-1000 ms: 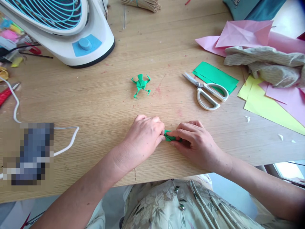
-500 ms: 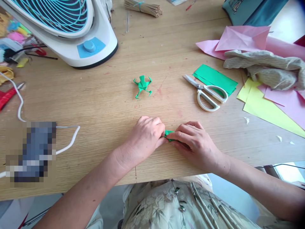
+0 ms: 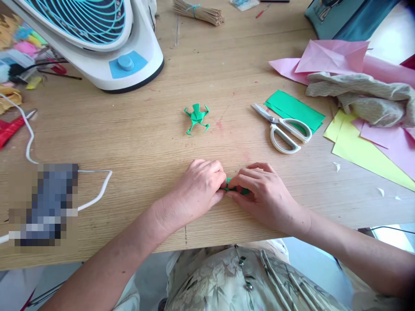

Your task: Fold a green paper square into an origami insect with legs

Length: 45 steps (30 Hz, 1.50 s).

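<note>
Head view: my left hand [image 3: 204, 183] and my right hand [image 3: 264, 192] meet close to the near edge of the bench [image 3: 142, 142], pinching a small folded green paper piece [image 3: 245, 191] between them. My left fingertips grip its left end, my right thumb and fingers its right part, and they cover much of it. Beyond my hands, a green paper frog [image 3: 196, 115] stands by itself on its spread legs. To its right lie scissors [image 3: 272, 120], one handle loop over the green sheets [image 3: 285, 106]. Farther right are yellow sheets [image 3: 359, 149], pink paper [image 3: 332, 56] and a crumpled greyish wad [image 3: 359, 93]. At far left stands a white fan [image 3: 145, 47], and nearer me a pixelated item [image 3: 48, 198] beside a white cable [image 3: 105, 185].
</note>
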Each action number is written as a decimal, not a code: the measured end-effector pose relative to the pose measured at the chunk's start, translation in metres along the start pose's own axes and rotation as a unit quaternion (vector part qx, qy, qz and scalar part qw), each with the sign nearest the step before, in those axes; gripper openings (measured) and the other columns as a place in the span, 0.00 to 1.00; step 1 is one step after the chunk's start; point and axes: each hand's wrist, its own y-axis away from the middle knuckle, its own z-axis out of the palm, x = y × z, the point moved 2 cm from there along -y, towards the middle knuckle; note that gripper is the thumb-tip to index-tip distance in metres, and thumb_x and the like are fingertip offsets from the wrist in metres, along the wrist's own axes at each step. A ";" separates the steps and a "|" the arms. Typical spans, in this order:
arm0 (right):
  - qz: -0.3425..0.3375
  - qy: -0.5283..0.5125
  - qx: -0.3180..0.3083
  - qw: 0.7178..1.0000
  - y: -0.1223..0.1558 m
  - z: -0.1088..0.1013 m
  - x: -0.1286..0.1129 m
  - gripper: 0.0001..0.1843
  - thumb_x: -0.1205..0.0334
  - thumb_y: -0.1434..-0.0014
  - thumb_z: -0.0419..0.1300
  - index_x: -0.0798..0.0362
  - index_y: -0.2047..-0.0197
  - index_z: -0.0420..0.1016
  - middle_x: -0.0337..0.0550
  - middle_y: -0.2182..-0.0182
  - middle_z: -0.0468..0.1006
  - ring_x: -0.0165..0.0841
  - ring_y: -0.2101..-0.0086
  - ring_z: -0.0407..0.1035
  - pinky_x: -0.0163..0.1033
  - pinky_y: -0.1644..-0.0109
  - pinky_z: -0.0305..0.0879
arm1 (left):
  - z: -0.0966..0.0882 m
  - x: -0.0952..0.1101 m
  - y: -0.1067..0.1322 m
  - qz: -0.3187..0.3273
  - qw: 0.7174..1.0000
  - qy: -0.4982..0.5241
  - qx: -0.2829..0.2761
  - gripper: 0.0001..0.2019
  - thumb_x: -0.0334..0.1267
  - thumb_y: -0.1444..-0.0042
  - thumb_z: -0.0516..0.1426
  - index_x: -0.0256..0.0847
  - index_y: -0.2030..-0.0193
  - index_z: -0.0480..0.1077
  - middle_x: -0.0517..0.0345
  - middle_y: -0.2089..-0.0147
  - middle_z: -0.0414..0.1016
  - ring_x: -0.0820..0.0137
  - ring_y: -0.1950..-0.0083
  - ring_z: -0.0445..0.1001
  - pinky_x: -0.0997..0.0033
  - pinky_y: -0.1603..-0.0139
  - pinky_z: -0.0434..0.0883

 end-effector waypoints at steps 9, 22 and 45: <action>0.045 -0.024 -0.005 0.999 -0.008 0.006 -0.003 0.06 0.71 0.42 0.59 0.53 0.70 0.69 0.32 0.75 0.71 0.27 0.72 0.65 0.41 0.51 0.52 | -0.002 -0.010 0.003 0.042 0.998 0.038 0.025 0.05 0.29 0.45 0.63 0.37 0.67 0.70 0.58 0.62 0.73 0.67 0.58 0.71 0.65 0.49 0.68; 0.072 -0.051 -0.004 0.996 -0.009 0.005 -0.003 0.04 0.67 0.40 0.63 0.52 0.67 0.72 0.32 0.73 0.73 0.28 0.69 0.67 0.40 0.50 0.51 | -0.003 -0.010 0.003 0.035 0.996 0.069 0.033 0.06 0.29 0.43 0.63 0.37 0.69 0.70 0.57 0.62 0.72 0.68 0.57 0.70 0.65 0.47 0.68; 0.093 -0.025 -0.041 0.995 -0.017 0.003 -0.005 0.06 0.68 0.42 0.62 0.51 0.70 0.70 0.33 0.74 0.75 0.29 0.71 0.66 0.42 0.54 0.50 | 0.003 -0.040 0.032 -0.016 0.988 0.091 0.123 0.06 0.36 0.36 0.57 0.43 0.63 0.75 0.56 0.55 0.76 0.67 0.54 0.70 0.60 0.47 0.63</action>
